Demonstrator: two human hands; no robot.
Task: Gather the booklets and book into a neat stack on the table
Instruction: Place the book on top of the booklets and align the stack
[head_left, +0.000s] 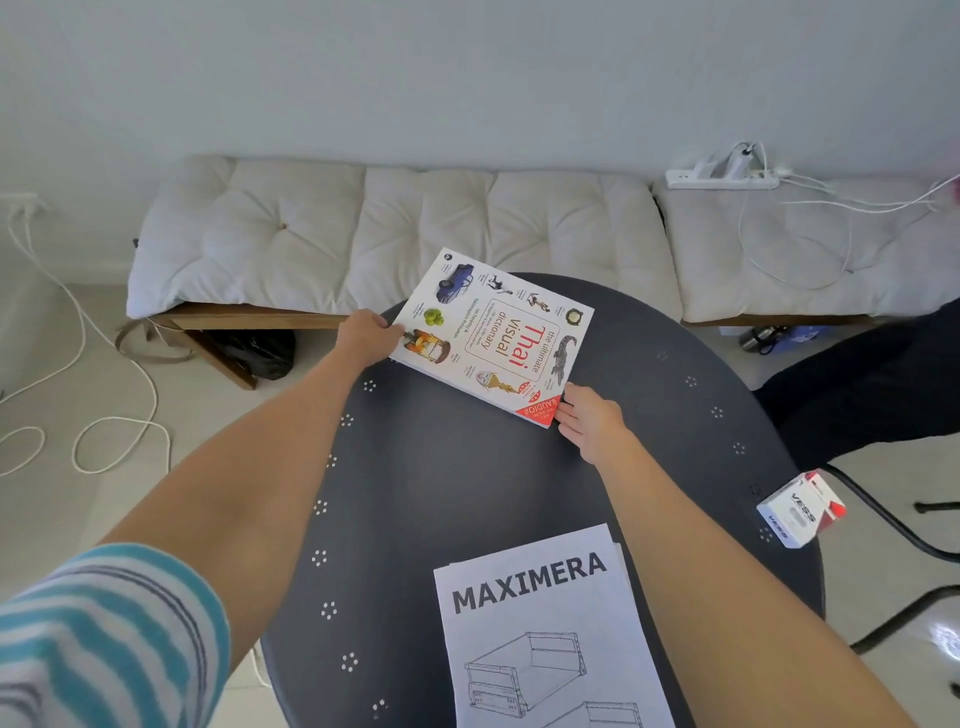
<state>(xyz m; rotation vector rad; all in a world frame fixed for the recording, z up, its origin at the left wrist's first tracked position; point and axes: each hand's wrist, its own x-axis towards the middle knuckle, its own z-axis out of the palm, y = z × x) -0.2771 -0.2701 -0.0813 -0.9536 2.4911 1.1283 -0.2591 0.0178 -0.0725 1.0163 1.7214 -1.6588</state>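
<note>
Both hands are on the book (493, 338) at the far side of the round surface (467, 493): the left hand (366, 338) has its grip closed on one corner, and the right hand (589, 421) lies flat and open against the near corner. The booklets (545, 639) sit in a pile close to the person. I think the book is being picked up now, and next it must come over and go down square on the booklets.

We see even, soft daylight; faint shadows; glare on pale tiled floor (943, 636) bottom right; wide-angle bending, edge blur.
</note>
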